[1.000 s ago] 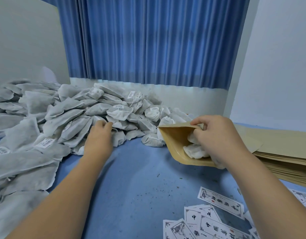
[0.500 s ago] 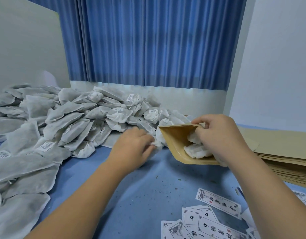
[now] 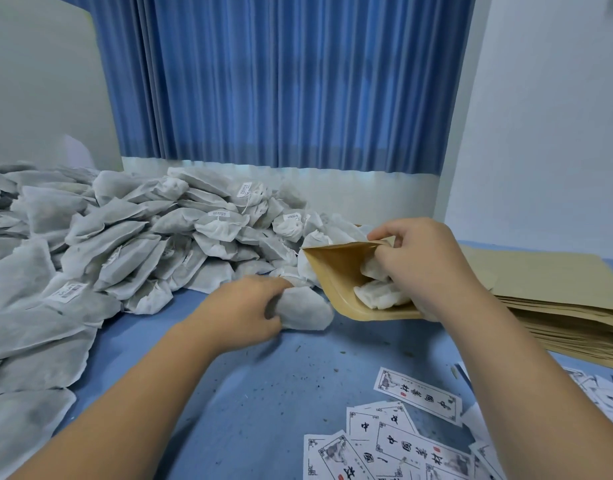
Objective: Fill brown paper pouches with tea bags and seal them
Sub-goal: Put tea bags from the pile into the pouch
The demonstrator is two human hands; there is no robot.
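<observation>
My right hand (image 3: 421, 265) holds a brown paper pouch (image 3: 336, 275) open, its mouth facing left; white tea bags (image 3: 379, 294) lie inside it. My left hand (image 3: 244, 308) grips one grey-white tea bag (image 3: 307, 311) just left of the pouch's mouth, low over the blue table (image 3: 256, 393). A large heap of tea bags (image 3: 132, 244) covers the table's left and back.
A thick stack of flat brown pouches (image 3: 557, 306) lies at the right. Printed paper labels (image 3: 391, 441) are scattered at the front right. A blue curtain (image 3: 281, 81) hangs behind, with white walls on both sides. Small tea crumbs dot the table.
My left hand left the heap, took a tea bag and carried it rightward to the pouch's mouth. My right hand kept the pouch open in nearly the same place.
</observation>
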